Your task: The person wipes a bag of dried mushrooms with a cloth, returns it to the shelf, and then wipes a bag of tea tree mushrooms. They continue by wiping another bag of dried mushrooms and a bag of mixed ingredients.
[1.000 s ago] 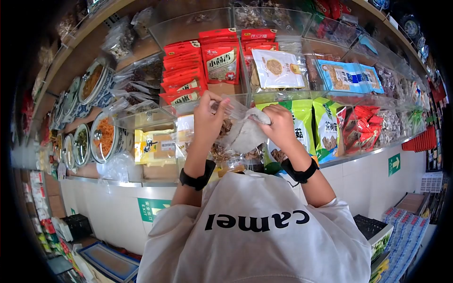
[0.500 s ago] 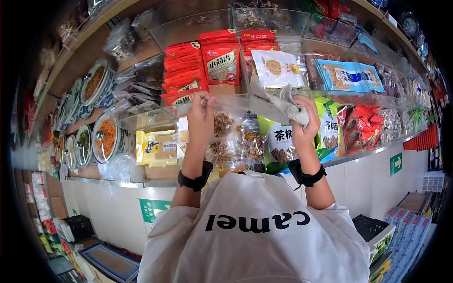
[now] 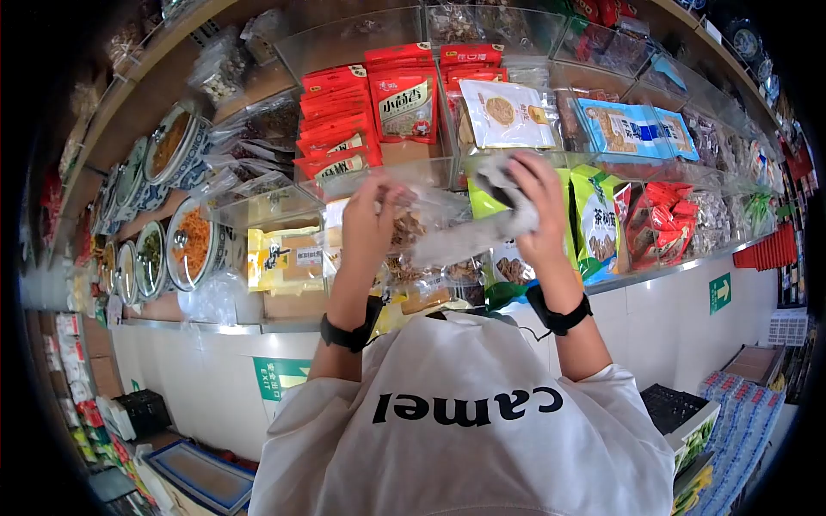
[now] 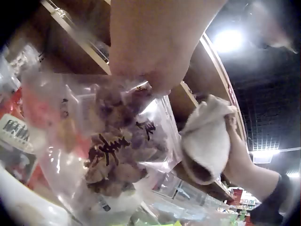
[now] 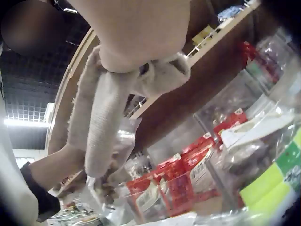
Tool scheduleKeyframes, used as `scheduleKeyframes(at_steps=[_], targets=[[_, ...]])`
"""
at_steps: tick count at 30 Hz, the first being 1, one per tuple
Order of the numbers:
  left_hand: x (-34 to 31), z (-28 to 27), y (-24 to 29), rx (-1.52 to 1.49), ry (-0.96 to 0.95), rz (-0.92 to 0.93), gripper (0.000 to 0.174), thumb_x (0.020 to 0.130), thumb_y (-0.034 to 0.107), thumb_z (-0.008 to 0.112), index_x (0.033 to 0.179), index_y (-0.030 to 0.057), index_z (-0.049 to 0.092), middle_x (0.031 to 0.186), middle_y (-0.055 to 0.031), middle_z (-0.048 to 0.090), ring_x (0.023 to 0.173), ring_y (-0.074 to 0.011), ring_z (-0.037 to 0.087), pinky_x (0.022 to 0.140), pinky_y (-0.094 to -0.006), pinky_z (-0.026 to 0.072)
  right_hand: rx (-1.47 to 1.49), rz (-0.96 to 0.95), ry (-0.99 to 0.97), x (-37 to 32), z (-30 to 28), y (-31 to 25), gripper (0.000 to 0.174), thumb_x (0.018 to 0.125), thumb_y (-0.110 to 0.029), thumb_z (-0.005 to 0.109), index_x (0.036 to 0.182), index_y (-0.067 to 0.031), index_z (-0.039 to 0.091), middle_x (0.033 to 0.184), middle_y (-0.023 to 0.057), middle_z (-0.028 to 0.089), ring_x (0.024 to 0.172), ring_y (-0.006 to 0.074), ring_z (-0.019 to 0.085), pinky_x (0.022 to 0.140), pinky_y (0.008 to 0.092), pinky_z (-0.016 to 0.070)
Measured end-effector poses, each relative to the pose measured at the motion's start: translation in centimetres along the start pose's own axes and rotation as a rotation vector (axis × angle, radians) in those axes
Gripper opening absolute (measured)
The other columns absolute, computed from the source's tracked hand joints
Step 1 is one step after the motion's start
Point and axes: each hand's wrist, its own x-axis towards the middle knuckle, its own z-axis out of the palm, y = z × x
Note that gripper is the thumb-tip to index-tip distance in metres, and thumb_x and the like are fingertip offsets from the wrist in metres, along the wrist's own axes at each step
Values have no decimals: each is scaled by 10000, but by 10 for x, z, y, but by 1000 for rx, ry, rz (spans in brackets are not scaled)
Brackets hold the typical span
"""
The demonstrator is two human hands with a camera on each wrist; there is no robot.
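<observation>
My left hand point(image 3: 368, 219) is raised over the front compartments and pinches the top of a clear plastic bag point(image 4: 117, 141). Brown dried pieces and black printed characters show on the bag in the left wrist view. To its right, my right hand point(image 3: 542, 215) grips a greyish-white cloth point(image 4: 207, 141). In the head view the cloth is motion-blurred and trails left toward the bag. Folds of it hang below the right hand in the right wrist view. Green packets point(image 3: 594, 228) lie beneath and beside the right hand.
Clear acrylic dividers part the shelf compartments. Red spice packets point(image 3: 403, 107) stand behind the left hand, a white packet point(image 3: 503, 116) behind the right. Yellow packets point(image 3: 275, 262) lie front left, beside lidded bowls point(image 3: 191, 245). Blue packets point(image 3: 628, 129) are at the right.
The cloth, bunched between both hands, went right and up with the right hand, then its loose end swung down and left. The left hand has stayed near the same place.
</observation>
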Motion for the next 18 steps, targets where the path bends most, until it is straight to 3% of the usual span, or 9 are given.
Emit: scheduleKeyframes(at_steps=[3, 5, 7, 8, 10, 12, 13, 15, 18], targets=[[-14, 4, 4, -22, -31, 105, 92, 851, 113, 531, 876, 24, 530, 721, -95, 622, 696, -223, 600, 638, -308, 463, 115, 107, -200, -10, 29, -19, 425, 643, -103, 633, 1055, -29, 555, 1075, 153, 533, 1003, 342, 494, 870, 405, 391], [-20, -3, 6, 201, -171, 186, 86, 811, 114, 578, 841, 35, 564, 718, -88, 614, 683, -251, 573, 622, -326, 448, 214, 179, -344, -27, 41, -25, 403, 645, -75, 635, 1035, -21, 553, 1034, 165, 541, 973, 348, 501, 848, 396, 402], [-29, -8, 1, 195, -172, 175, 95, 775, 103, 613, 837, 43, 574, 736, -99, 612, 672, -263, 568, 612, -328, 448, 389, 395, -464, -40, 46, -28, 315, 643, -23, 638, 942, 6, 542, 912, 174, 543, 882, 357, 511, 793, 390, 414], [-36, -10, -6, 113, -148, 112, 96, 779, 99, 612, 844, 38, 575, 752, -101, 616, 687, -244, 578, 623, -314, 453, 414, 385, -429, -44, 49, -32, 283, 601, -2, 644, 850, 25, 511, 833, 169, 542, 820, 361, 516, 738, 399, 419], [-45, -16, -12, 27, -130, 37, 97, 784, 94, 611, 851, 33, 575, 768, -102, 621, 702, -225, 587, 635, -300, 458, 363, 373, -468, -51, 53, -36, 285, 581, 3, 641, 831, 24, 506, 832, 166, 546, 814, 356, 520, 724, 394, 421], [-48, -25, -14, -226, -212, -249, 85, 801, 67, 595, 861, 9, 584, 818, -81, 641, 769, -158, 602, 676, -262, 463, 259, 290, -486, -55, 57, -41, 287, 526, 8, 632, 782, 6, 504, 816, 150, 560, 799, 328, 532, 693, 377, 427], [-49, -30, -18, -229, -213, -254, 85, 801, 67, 595, 861, 9, 584, 818, -81, 641, 769, -158, 602, 676, -262, 463, 259, 293, -490, -56, 58, -45, 287, 526, 8, 632, 782, 6, 504, 816, 150, 560, 799, 328, 532, 693, 377, 427], [-51, -39, -29, -540, -441, -475, 132, 834, 86, 559, 903, -16, 608, 867, -53, 647, 827, -108, 586, 712, -237, 455, 168, 194, -545, -54, 61, -54, 270, 523, -6, 635, 766, -11, 517, 794, 136, 563, 795, 308, 538, 702, 371, 429], [-60, -50, -42, -419, -540, -404, 187, 855, 125, 532, 937, -14, 628, 891, -43, 648, 824, -92, 574, 715, -236, 452, 129, 128, -542, -48, 70, -61, 282, 524, -2, 617, 795, -12, 542, 791, 129, 567, 804, 301, 541, 715, 367, 427]])
